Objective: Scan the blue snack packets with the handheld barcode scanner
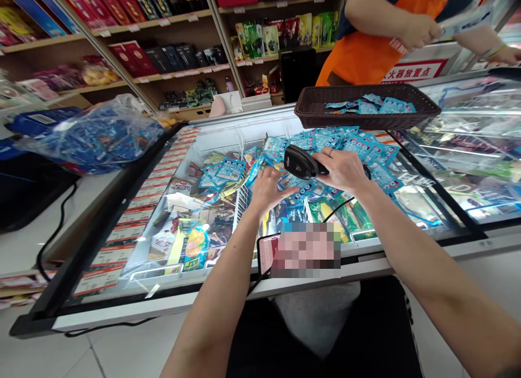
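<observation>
The right hand (344,170) has its fingers wrapped around the handle of a black plastic handheld barcode scanner (300,162), whose rounded head points left; the small pale mark on its head is unreadable. The left hand (266,192) rests with bent fingers and thumb stretched right against flat, glossy light-blue packets (358,147); whether it grips one cannot be told. These packets lie in a loose, overlapping heap on the glass of a white chest freezer with black edging (122,310), directly below the scanner. They carry white print, red-and-white spots and, on some, a white barcode panel, all too small to read.

A black cord (338,208) curves down near the right wrist. On the freezer's near edge lies a dark-framed phone (266,253) with a lit screen, partly covered by a pixelated block. Orange-and-white price labels (144,204) line the freezer's left side, their text illegible.

Beyond the heap, a dark brown woven basket (362,121) holds similar blue packets. Behind it stands a co-worker in an orange apron (362,52), beside a red-and-white sign (415,72) whose visible characters read "火器放置点".
</observation>
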The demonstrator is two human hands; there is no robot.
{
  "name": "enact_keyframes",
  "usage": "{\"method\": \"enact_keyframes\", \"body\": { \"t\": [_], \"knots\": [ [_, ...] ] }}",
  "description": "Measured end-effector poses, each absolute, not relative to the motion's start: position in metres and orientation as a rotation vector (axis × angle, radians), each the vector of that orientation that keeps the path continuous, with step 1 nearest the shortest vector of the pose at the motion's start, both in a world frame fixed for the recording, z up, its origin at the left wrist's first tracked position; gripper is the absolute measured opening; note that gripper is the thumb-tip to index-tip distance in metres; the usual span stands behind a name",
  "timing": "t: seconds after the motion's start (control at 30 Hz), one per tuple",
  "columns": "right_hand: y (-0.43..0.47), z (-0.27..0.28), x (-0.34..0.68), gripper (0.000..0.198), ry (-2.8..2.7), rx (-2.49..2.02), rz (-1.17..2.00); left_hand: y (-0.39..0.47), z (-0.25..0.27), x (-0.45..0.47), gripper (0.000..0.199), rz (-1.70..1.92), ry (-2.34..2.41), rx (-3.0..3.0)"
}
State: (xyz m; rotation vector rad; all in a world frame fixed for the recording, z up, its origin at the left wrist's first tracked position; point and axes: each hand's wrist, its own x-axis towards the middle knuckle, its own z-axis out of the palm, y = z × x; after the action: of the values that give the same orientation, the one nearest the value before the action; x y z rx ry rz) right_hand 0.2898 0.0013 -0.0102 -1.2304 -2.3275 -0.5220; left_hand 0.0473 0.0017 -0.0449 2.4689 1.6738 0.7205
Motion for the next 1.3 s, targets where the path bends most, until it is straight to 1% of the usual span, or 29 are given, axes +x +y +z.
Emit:
{"method": "enact_keyframes", "body": {
  "t": [0.2,0.27,0.37,0.43,0.5,0.57,0.67,0.7,0.77,0.83,0.87,1.07,1.3],
  "knots": [
    [0.001,-0.010,0.290,0.039,-2.351,-1.261,-0.487,0.010,-0.041,0.028,0.061,0.738,1.605,2.371],
    [0.001,-0.010,0.290,0.040,-2.350,-1.261,-0.497,0.012,-0.040,0.018,0.059,0.738,1.679,2.334],
    [0.002,-0.011,0.290,0.039,-2.352,-1.259,-0.519,0.012,-0.040,0.009,0.062,0.759,1.795,2.263],
    [0.002,-0.012,0.290,0.038,-2.356,-1.263,-0.520,0.009,-0.040,0.011,0.063,0.863,1.890,2.239],
    [0.003,-0.012,0.290,0.038,-2.359,-1.264,-0.513,0.005,-0.039,0.017,0.059,0.980,2.036,2.183],
    [0.003,-0.012,0.289,0.038,-2.357,-1.262,-0.512,0.001,-0.039,0.025,0.063,1.007,2.188,2.090],
    [0.002,-0.013,0.289,0.037,-2.356,-1.262,-0.515,0.000,-0.040,0.030,0.071,0.900,2.278,2.090],
    [0.002,-0.013,0.288,0.037,-2.357,-1.263,-0.516,0.001,-0.041,0.029,0.070,0.854,2.265,2.122],
    [0.002,-0.014,0.288,0.036,-2.360,-1.261,-0.520,0.005,-0.042,0.025,0.061,0.781,2.190,2.161],
    [0.002,-0.014,0.287,0.036,-2.366,-1.251,-0.526,0.009,-0.041,0.018,0.053,0.781,2.078,2.132],
    [0.001,-0.014,0.287,0.035,-2.372,-1.244,-0.523,0.010,-0.041,0.015,0.052,0.813,2.023,2.099],
    [-0.001,-0.012,0.286,0.036,-2.405,-1.221,-0.476,0.013,-0.037,0.000,0.049,1.137,1.861,2.007],
    [-0.001,-0.013,0.281,0.037,-2.398,-1.137,-0.474,0.014,-0.037,0.002,0.049,1.202,1.736,2.159]
  ]
}}
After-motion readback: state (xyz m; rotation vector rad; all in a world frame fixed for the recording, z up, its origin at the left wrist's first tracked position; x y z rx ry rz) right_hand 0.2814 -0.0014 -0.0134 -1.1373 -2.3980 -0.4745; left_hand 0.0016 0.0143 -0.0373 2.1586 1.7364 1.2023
